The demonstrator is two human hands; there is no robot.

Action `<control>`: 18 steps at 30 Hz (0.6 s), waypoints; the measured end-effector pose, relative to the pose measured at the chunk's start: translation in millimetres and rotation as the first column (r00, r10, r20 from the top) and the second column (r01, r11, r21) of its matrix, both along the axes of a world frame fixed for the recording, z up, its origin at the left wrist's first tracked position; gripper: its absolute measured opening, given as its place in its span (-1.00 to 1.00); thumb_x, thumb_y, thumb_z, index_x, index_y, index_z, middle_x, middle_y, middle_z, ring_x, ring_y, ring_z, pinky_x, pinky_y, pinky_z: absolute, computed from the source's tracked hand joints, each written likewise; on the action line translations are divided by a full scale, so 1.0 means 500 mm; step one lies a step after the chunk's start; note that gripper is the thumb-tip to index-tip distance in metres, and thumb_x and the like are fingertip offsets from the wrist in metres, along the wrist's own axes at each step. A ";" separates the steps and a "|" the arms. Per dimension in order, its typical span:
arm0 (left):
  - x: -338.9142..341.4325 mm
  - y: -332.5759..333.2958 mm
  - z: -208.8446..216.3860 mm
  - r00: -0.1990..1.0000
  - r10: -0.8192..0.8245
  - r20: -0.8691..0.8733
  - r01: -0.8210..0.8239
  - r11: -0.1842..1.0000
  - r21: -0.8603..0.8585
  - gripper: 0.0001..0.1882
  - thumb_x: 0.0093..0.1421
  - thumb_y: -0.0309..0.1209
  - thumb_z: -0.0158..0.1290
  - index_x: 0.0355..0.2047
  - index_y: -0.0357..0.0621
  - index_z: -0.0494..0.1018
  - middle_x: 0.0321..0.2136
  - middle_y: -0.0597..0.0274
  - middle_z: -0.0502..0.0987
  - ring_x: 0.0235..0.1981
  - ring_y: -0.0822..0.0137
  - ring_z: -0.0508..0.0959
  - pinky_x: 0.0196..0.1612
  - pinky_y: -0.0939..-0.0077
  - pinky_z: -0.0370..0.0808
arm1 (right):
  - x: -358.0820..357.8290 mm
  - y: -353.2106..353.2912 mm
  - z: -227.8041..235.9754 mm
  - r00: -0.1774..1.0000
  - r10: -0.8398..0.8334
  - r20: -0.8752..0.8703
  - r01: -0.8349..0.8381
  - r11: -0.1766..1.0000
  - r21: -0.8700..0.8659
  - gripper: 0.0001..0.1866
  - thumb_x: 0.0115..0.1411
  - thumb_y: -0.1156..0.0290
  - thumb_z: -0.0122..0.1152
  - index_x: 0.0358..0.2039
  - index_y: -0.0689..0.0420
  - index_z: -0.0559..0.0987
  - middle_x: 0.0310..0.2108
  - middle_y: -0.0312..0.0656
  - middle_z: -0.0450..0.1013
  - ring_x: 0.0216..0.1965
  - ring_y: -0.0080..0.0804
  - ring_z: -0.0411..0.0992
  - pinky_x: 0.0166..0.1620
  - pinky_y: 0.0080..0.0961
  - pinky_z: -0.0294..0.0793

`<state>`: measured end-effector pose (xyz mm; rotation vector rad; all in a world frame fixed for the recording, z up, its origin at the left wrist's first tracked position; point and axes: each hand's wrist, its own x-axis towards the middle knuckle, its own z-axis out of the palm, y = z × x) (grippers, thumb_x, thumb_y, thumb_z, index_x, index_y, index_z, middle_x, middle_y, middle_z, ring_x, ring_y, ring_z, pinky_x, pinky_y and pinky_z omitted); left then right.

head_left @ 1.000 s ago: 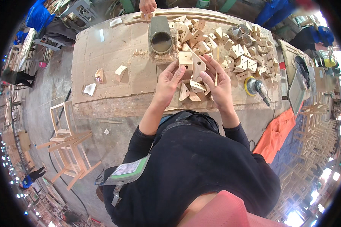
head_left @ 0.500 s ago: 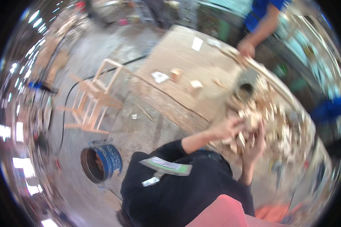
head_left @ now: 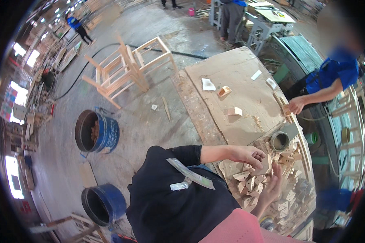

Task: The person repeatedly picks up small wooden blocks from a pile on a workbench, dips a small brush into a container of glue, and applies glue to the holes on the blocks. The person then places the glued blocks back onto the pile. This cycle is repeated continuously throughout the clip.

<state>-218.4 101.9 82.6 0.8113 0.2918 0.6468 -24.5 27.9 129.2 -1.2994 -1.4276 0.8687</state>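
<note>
Above the workbench, the person's left hand reached in from about ten o'clock of a pale wooden corner block, its fingers bent and clamped on that side. The right hand came up from five o'clock, fingers fairly straight along the block's other side; whether they gripped it or only lay against it, I could not tell. The block sat raised between the two hands, over the edge of a heap of drilled wooden blocks that spread from three to seven o'clock of it.

At one o'clock of the held block stood an open-ended round pipe, and farther along that line a co-worker's hand rested at the bench's far edge, by long wooden strips. Two loose blocks lay apart on the cardboard sheet toward eleven o'clock, near a white scrap. At six o'clock a round tool showed partly. Wooden chair frames stood on the floor toward ten o'clock, and a blue drum between nine and ten.
</note>
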 end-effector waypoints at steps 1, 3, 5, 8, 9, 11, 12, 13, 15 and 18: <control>0.001 0.003 -0.005 1.000 0.014 -0.021 -0.014 1.000 0.015 -0.51 0.07 -0.39 0.24 -0.02 -0.29 0.36 -0.21 0.30 0.49 -0.16 0.50 0.46 -0.07 0.56 0.40 | 0.010 0.011 -0.006 0.996 -0.019 -0.084 0.021 0.999 0.024 -0.52 0.41 0.18 -0.25 0.24 0.12 0.25 0.12 -0.02 0.36 0.11 -0.24 0.36 0.09 -0.31 0.39; -0.004 0.008 -0.005 0.998 0.025 -0.066 -0.022 0.999 0.040 -0.54 0.07 -0.35 0.24 -0.06 -0.28 0.40 -0.20 0.30 0.51 -0.13 0.48 0.46 -0.03 0.55 0.37 | 0.011 0.022 0.006 0.976 -0.213 -0.054 0.213 0.977 0.003 -0.26 0.34 -0.19 -0.64 0.29 0.07 0.15 0.02 0.12 0.41 0.09 -0.13 0.38 0.09 -0.22 0.39; -0.009 0.008 0.006 0.990 0.112 -0.091 -0.102 0.989 0.105 -0.55 0.08 -0.30 0.24 -0.09 -0.27 0.42 -0.24 0.33 0.51 -0.18 0.49 0.45 -0.07 0.56 0.37 | 0.041 0.031 0.004 0.946 -0.277 -0.169 0.274 0.961 -0.041 -0.21 0.31 -0.26 -0.64 0.28 0.06 0.16 -0.03 0.07 0.45 0.05 -0.14 0.42 0.11 -0.23 0.36; -0.013 0.007 0.035 0.980 0.191 -0.065 -0.182 0.976 0.121 -0.55 0.08 -0.27 0.24 -0.09 -0.25 0.43 -0.26 0.35 0.50 -0.22 0.49 0.44 -0.11 0.55 0.36 | 0.070 0.041 0.002 0.922 -0.330 -0.201 0.326 0.944 -0.056 -0.20 0.32 -0.23 -0.56 0.23 0.18 0.23 0.03 0.01 0.40 0.04 -0.23 0.39 0.14 -0.28 0.34; -0.014 0.009 0.042 0.979 0.197 -0.047 -0.191 0.975 0.115 -0.55 0.08 -0.27 0.24 -0.09 -0.24 0.43 -0.26 0.35 0.49 -0.23 0.49 0.44 -0.13 0.55 0.36 | 0.080 0.042 0.000 0.907 -0.380 -0.184 0.376 0.925 -0.057 -0.22 0.34 -0.20 -0.54 0.22 0.22 0.24 0.05 0.00 0.38 0.05 -0.25 0.38 0.14 -0.28 0.34; -0.009 0.020 0.002 0.947 0.307 -0.095 -0.284 0.937 0.202 -0.52 0.08 -0.28 0.24 -0.03 -0.21 0.40 -0.24 0.34 0.49 -0.23 0.49 0.44 -0.14 0.54 0.39 | 0.117 0.050 -0.021 0.949 -0.270 -0.161 0.270 0.963 -0.023 -0.39 0.36 0.06 -0.37 0.19 0.29 0.27 0.11 0.00 0.32 0.09 -0.24 0.34 0.18 -0.31 0.30; -0.006 0.025 -0.013 0.934 0.348 -0.080 -0.327 0.924 0.199 -0.50 0.08 -0.29 0.24 -0.01 -0.21 0.38 -0.24 0.33 0.49 -0.23 0.49 0.45 -0.15 0.54 0.41 | 0.103 0.058 -0.010 0.932 -0.324 -0.165 0.307 0.944 -0.117 -0.40 0.37 0.06 -0.34 0.19 0.30 0.29 0.12 0.01 0.31 0.12 -0.22 0.32 0.19 -0.31 0.29; -0.018 0.022 0.013 0.953 0.301 -0.035 -0.300 0.953 0.034 -0.51 0.06 -0.33 0.26 -0.03 -0.21 0.38 -0.24 0.31 0.48 -0.24 0.48 0.46 -0.16 0.55 0.43 | 0.121 0.066 -0.040 0.950 -0.263 -0.168 0.259 0.965 -0.047 -0.46 0.38 0.13 -0.24 0.17 0.31 0.31 0.08 0.02 0.36 0.11 -0.24 0.35 0.18 -0.33 0.31; -0.043 0.025 0.013 0.943 0.313 -0.111 -0.314 0.949 0.011 -0.49 0.05 -0.39 0.25 0.00 -0.24 0.37 -0.15 0.25 0.48 -0.11 0.43 0.46 -0.03 0.51 0.41 | 0.044 0.080 0.033 0.910 -0.381 -0.161 0.365 0.923 -0.123 -0.68 0.31 0.41 0.04 0.00 0.33 0.47 -0.11 -0.06 0.50 -0.08 -0.38 0.48 0.02 -0.48 0.46; -0.055 0.023 0.016 0.943 0.301 -0.145 -0.303 0.953 0.010 -0.36 0.04 -0.38 0.26 0.11 -0.28 0.29 -0.04 0.19 0.43 -0.02 0.41 0.43 0.05 0.47 0.37 | 0.061 0.097 0.013 0.898 -0.408 -0.168 0.410 0.912 -0.025 -0.77 0.18 0.57 0.20 -0.14 0.36 0.54 -0.28 -0.11 0.55 -0.26 -0.48 0.53 -0.15 -0.62 0.53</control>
